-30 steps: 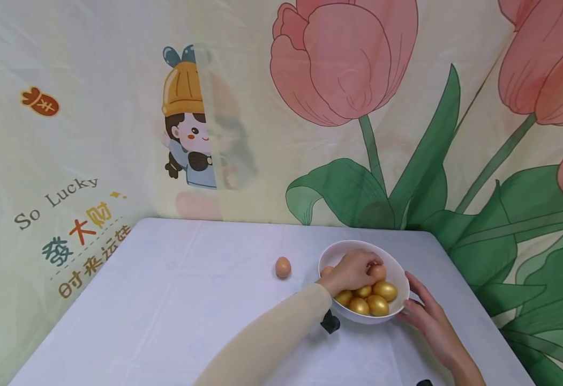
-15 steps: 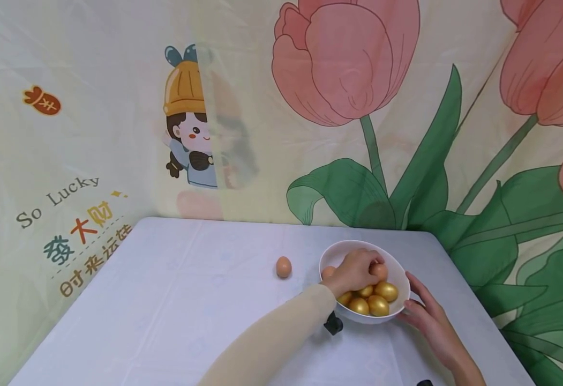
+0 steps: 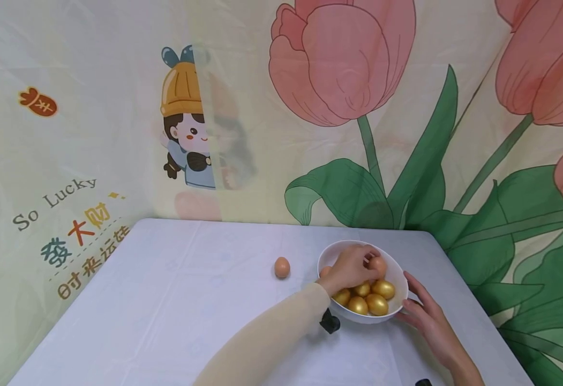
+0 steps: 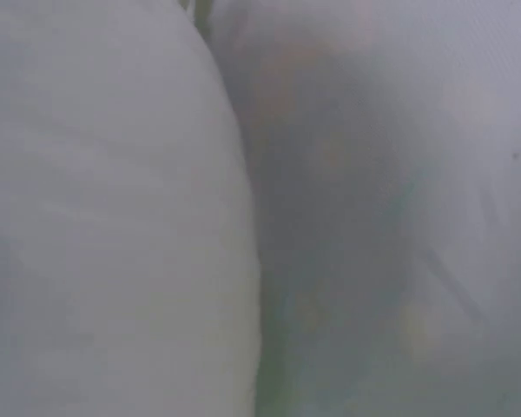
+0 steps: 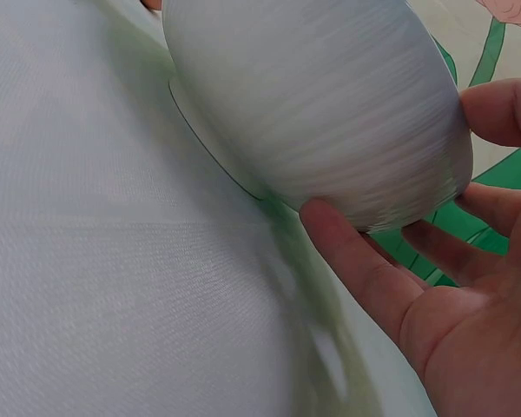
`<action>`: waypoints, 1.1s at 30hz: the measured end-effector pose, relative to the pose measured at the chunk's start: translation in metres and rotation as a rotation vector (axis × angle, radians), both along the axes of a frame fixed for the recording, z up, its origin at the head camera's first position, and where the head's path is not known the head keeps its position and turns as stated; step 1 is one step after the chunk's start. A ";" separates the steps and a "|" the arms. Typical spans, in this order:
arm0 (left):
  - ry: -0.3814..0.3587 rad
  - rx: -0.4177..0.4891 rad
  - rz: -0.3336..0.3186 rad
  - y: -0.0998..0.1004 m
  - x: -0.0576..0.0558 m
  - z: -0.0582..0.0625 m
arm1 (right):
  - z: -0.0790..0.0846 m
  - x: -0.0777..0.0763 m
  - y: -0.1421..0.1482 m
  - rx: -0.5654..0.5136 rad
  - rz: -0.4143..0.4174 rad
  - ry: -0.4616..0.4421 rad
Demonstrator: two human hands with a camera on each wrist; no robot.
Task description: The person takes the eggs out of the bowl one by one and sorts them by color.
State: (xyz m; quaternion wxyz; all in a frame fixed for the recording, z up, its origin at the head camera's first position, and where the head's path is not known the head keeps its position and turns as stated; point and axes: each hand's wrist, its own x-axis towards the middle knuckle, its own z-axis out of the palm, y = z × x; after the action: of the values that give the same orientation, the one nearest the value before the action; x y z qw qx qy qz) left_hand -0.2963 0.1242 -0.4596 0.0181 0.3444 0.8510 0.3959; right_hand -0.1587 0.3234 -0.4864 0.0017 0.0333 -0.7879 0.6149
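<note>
In the head view a white bowl (image 3: 369, 320) stands at the table's right side. Several golden eggs (image 3: 376, 304) lie in it. My left hand (image 3: 351, 268) reaches over the rim, fingers and thumb pinching a brown egg (image 3: 377, 266) above the golden ones. Part of another brown egg (image 3: 325, 272) shows behind the wrist, inside the bowl's left wall. With my right hand (image 3: 428, 319) I hold the bowl's right side. Up close in the right wrist view, the fingers (image 5: 495, 113) bend about the outer wall (image 5: 321, 113). The left wrist view is blurred.
A lone brown egg (image 3: 282, 267) rests on the white-covered table (image 3: 189, 300), left of the bowl. Behind the table's far edge hangs a curtain (image 3: 247, 206) printed with tulips. A black wrist-camera piece (image 3: 330, 321) sits under the left wrist, close to the bowl.
The left hand has lifted slightly, raising the pinched brown egg a little within the bowl. The right hand keeps its hold. The whole view has shifted by a small amount.
</note>
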 end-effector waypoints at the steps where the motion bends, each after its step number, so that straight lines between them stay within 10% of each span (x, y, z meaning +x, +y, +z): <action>1: -0.012 0.012 -0.006 -0.002 -0.001 0.001 | 0.000 0.000 0.000 0.000 0.001 0.004; 33: -0.362 0.229 0.071 -0.123 -0.003 0.058 | 0.002 0.001 -0.001 0.010 -0.011 0.008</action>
State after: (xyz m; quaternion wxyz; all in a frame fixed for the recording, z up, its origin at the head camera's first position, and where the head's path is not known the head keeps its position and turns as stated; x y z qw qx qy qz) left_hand -0.2991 0.0012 -0.4015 0.1176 0.2374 0.7949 0.5458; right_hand -0.1577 0.3227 -0.4846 0.0081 0.0315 -0.7911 0.6108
